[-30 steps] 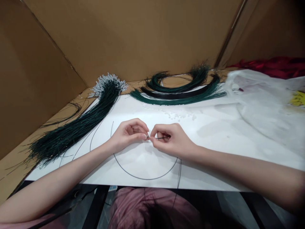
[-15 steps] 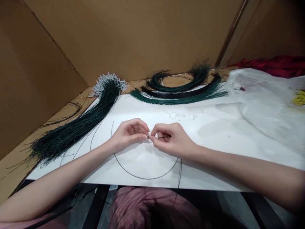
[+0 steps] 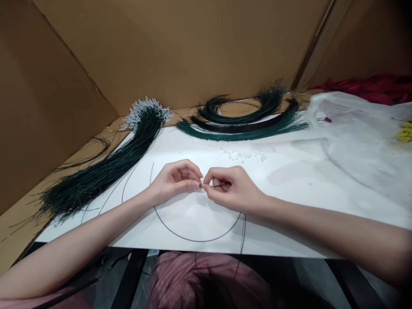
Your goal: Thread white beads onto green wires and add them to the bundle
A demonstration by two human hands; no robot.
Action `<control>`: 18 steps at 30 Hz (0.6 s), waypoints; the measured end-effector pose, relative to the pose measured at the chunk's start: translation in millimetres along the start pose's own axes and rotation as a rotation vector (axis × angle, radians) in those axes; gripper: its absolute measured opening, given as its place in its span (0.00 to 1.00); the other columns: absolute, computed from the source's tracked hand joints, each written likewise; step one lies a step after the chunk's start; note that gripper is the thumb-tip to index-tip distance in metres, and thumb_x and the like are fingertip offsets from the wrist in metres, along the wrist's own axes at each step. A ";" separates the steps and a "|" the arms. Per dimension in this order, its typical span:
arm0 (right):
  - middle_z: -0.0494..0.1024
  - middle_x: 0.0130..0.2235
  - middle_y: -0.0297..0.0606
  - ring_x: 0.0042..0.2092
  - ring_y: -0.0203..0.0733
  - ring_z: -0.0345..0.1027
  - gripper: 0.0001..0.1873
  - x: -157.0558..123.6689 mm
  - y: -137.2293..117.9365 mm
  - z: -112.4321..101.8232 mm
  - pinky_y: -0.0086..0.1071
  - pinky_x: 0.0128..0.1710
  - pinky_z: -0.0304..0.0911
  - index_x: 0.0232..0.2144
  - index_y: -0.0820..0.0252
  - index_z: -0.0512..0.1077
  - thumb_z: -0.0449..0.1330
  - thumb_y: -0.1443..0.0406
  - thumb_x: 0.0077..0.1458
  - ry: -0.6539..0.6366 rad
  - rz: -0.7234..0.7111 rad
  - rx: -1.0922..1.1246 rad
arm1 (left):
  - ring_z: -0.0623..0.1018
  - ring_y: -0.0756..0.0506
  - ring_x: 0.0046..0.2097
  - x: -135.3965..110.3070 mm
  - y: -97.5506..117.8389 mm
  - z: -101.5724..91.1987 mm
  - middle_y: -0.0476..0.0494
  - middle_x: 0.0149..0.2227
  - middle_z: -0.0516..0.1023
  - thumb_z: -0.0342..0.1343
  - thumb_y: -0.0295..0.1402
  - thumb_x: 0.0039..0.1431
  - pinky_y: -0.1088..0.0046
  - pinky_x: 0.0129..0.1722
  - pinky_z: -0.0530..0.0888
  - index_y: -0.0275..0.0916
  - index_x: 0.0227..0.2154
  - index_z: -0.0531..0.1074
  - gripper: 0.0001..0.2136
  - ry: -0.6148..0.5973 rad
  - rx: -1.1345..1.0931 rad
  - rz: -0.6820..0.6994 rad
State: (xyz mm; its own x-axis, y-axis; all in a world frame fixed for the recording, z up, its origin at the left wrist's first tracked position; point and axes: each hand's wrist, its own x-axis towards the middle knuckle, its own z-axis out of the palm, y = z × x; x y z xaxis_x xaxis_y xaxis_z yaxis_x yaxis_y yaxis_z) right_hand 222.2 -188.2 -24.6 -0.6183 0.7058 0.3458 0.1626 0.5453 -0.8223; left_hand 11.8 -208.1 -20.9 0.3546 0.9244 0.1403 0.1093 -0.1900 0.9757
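The right grip pinches a wire, likely light and bendy, best held near its tip; left grip, can't tell.

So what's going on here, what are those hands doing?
The right hand pinches a thin dark strand, with the left hand close beside it, fingertips nearly meeting. What's between them is too tiny to tell. A green bundle with white tips lies to the left; little white bits lie beyond the hands.
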 end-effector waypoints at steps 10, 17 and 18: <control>0.53 0.18 0.24 0.22 0.28 0.46 0.04 0.7 -0.1 0.3 0.27 0.25 0.46 0.24 0.62 0.71 0.58 0.71 0.49 -0.008 0.013 -0.008 | 0.80 0.51 0.32 0.8 1.3 0.9 0.46 0.30 0.81 0.68 0.28 0.50 0.79 0.33 0.76 0.35 0.34 0.75 0.09 -0.002 -0.020 -0.006; 0.53 0.18 0.24 0.22 0.28 0.46 0.04 0.6 -0.4 -0.3 0.26 0.25 0.46 0.24 0.62 0.71 0.58 0.70 0.50 -0.009 0.020 -0.006 | 0.80 0.52 0.33 -0.4 0.3 0.3 0.47 0.31 0.81 0.67 0.27 0.52 0.81 0.35 0.75 0.36 0.35 0.75 0.08 -0.027 -0.034 -0.015; 0.53 0.18 0.24 0.22 0.28 0.46 0.04 0.6 -0.1 -0.4 0.26 0.25 0.46 0.24 0.62 0.71 0.58 0.70 0.50 -0.008 0.018 -0.006 | 0.80 0.52 0.33 -0.3 0.3 0.3 0.47 0.31 0.81 0.67 0.28 0.52 0.80 0.35 0.75 0.36 0.35 0.75 0.08 -0.023 -0.034 -0.017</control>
State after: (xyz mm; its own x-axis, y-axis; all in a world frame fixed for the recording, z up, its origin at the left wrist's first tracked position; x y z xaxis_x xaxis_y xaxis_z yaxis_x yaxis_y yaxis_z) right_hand 222.1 -187.6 -24.1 -0.6212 0.7121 0.3271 0.1781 0.5349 -0.8260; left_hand 12.0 -208.6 -20.7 0.3745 0.9193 0.1206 0.0838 -0.1630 0.9831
